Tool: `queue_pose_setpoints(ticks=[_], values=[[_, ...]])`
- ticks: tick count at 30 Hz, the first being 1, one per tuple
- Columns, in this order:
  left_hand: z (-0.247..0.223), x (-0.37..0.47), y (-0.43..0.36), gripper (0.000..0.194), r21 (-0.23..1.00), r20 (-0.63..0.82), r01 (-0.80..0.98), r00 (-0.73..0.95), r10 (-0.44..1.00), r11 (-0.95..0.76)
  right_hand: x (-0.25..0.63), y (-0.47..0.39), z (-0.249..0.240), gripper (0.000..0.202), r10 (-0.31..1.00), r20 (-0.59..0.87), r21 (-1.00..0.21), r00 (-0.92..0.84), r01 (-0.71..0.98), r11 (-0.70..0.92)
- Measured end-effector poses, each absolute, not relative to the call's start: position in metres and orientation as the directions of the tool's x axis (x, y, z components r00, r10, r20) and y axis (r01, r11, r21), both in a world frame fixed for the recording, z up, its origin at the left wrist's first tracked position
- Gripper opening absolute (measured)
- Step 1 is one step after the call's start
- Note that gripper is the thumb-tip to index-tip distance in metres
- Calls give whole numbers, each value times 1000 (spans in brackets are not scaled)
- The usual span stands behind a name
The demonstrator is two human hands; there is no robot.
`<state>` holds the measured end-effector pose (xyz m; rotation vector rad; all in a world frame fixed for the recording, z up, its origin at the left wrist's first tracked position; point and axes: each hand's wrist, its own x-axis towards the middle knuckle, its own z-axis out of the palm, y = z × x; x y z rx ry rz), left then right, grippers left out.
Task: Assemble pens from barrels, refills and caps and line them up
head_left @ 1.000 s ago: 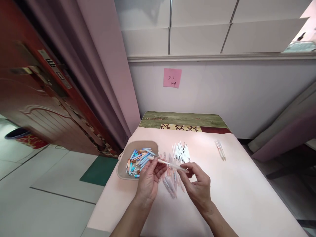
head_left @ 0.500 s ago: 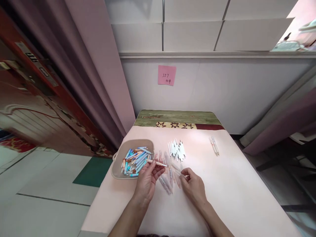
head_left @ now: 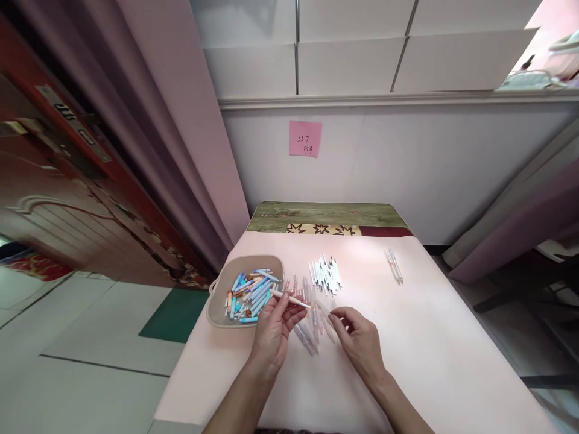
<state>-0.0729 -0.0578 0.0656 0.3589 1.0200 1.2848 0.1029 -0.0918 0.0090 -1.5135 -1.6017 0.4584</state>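
Observation:
My left hand (head_left: 274,334) pinches a slim peach pen part (head_left: 289,298) with a narrow white end pointing right. In my right hand (head_left: 362,340), the closed thumb and fingers grip a clear pen barrel (head_left: 322,307), which slants up and left close to that white end; whether they touch I cannot tell. Beneath and between both hands lies a pile of clear and pinkish pen barrels (head_left: 306,339), partly hidden by the fingers. A beige basket (head_left: 215,316) just left of my left hand holds many blue, orange and brown pen parts (head_left: 257,292).
White pen refills (head_left: 325,274) with dark tips lie bunched beyond the barrels. Two clear pens (head_left: 394,267) rest side by side at the right of the pink-covered table (head_left: 425,349). A pink note (head_left: 306,138) is stuck on the wall behind.
The view has shifted slightly. The white end of the peach pen part and the clear barrel in my right hand look a little closer together. Both hands keep their hold.

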Motion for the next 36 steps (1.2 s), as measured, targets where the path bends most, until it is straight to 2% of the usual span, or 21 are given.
queue_pose_setpoints(ticks=[4, 9, 14, 19, 24, 26, 28, 31, 34, 36], values=[[68, -88, -51, 5, 692, -420, -684, -118, 900, 233, 103, -83, 20, 23, 954, 275, -808, 121, 567, 161], [73, -114, -42, 13, 685, -439, -720, -290, 850, 108, 90, -55, 17, 17, 989, 138, -693, 54, 719, 57], [75, -118, -48, 17, 667, -430, -735, -246, 869, 122, 46, -33, 12, 9, 996, -69, -549, -56, 836, 9], [73, -122, -53, 19, 658, -436, -743, -237, 868, 127, 20, -24, 4, 29, 993, -86, -425, -81, 904, 37], [72, -126, -51, 13, 648, -438, -750, -227, 870, 130, 20, -22, 3, 28, 987, -127, -404, -101, 914, 42], [71, -127, -51, 12, 643, -435, -755, -221, 873, 129, 23, -23, 3, 23, 992, -100, -478, -73, 878, 17], [70, -126, -51, 12, 644, -430, -754, -216, 877, 130, 28, -25, 6, 14, 999, -37, -647, -29, 763, -2], [69, -125, -52, 10, 660, -421, -740, -217, 881, 133, 40, -34, 16, 15, 992, 82, -912, 92, 408, 37], [69, -119, -53, 7, 665, -414, -731, -192, 890, 152, 55, -52, 37, 26, 960, 168, -984, 223, 102, 148], [69, -113, -53, 5, 655, -424, -736, -170, 890, 171, 61, -65, 51, 20, 936, 256, -967, 242, 82, 243]])
